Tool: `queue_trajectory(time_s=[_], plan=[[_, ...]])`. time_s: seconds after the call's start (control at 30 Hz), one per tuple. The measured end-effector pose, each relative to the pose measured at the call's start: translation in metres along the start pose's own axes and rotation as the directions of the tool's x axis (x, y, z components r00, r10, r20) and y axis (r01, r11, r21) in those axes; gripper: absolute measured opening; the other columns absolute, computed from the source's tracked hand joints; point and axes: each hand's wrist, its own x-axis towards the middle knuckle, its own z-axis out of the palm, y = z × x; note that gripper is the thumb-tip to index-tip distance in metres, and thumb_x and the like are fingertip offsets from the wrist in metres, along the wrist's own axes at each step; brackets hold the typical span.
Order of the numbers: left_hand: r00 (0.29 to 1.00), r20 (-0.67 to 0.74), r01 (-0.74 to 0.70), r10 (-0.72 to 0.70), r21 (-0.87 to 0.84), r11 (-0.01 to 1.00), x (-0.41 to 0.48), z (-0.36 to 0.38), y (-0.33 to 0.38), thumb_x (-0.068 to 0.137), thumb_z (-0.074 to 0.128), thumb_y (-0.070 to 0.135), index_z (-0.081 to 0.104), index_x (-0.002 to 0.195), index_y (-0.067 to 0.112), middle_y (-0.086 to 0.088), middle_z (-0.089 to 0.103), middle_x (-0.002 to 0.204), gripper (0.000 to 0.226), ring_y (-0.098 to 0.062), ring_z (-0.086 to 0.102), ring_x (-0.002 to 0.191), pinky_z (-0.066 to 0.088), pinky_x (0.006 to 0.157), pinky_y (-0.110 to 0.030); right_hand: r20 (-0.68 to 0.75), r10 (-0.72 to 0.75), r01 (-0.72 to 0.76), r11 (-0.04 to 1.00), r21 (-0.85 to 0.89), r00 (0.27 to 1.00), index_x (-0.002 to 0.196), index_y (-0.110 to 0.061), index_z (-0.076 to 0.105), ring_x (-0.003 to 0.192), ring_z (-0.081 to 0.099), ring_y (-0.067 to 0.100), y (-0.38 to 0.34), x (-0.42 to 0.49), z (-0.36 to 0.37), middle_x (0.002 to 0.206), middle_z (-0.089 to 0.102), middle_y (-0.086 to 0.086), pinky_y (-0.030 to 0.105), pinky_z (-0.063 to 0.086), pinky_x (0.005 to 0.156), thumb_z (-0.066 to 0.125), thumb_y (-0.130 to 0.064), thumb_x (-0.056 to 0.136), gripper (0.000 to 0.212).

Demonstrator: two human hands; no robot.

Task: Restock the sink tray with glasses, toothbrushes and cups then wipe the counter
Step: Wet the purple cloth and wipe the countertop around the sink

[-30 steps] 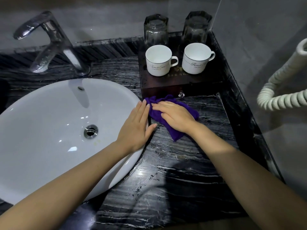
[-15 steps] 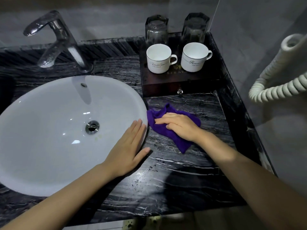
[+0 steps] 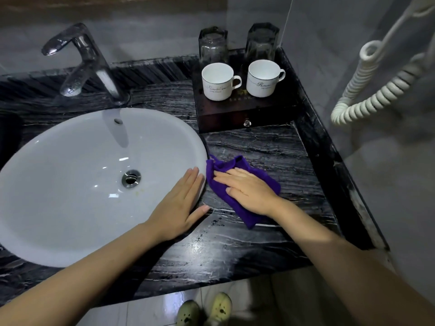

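My right hand (image 3: 249,191) lies flat, fingers (image 3: 223,174) spread and pressing the cloth (image 3: 242,182) onto the table (image 3: 270,151). My left hand (image 3: 181,203) rests palm-down, fingers released, on the sink (image 3: 70,161) rim. Cups (image 3: 217,81) stand on the tray (image 3: 244,111), glasses (image 3: 213,44) behind.

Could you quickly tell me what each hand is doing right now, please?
Left hand: open, flat on the white ceramic sink rim, holding nothing.
Right hand: open, pressing the purple cloth flat on the black marble counter.
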Motion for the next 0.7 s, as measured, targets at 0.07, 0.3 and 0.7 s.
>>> queue_trajectory(time_s=[0.07,0.3,0.7], plan=[[1.000,-0.002,-0.001,0.001,0.008,1.000,-0.002,-0.001,0.000,0.092,0.018,0.059,0.013,0.146,0.006,-0.010,0.005,0.155,0.076,-0.015,-0.002,0.144,-0.008,0.116,-0.019,-0.021,-0.030,0.028,0.996,-0.090,0.999,0.144,-0.028,0.032,0.141,0.022,0.009,-0.004,-0.004,0.009,0.154,0.027,-0.012,0.029,0.011,0.118,0.032,-0.030,0.097,0.048],[1.000,-0.002,-0.018,0.018,-0.004,1.000,-0.012,0.003,-0.003,0.092,0.017,0.060,0.011,0.146,0.007,-0.011,0.007,0.155,0.076,-0.017,0.001,0.144,-0.002,0.117,-0.025,-0.122,0.011,-0.031,0.986,-0.165,0.992,0.145,-0.026,0.031,0.140,0.024,0.012,-0.019,-0.014,0.025,0.155,0.024,-0.011,0.031,0.007,0.118,0.036,-0.034,0.098,0.048],[0.999,0.005,-0.031,0.032,-0.063,0.998,-0.011,0.007,-0.008,0.088,0.009,0.066,0.004,0.146,0.008,-0.008,0.000,0.156,0.083,-0.017,-0.004,0.145,-0.004,0.117,-0.023,-0.255,0.135,-0.192,0.958,-0.212,0.957,0.143,-0.019,0.036,0.137,0.033,0.016,-0.050,-0.020,0.053,0.153,0.033,-0.004,0.033,0.014,0.117,0.030,-0.031,0.096,0.048]])
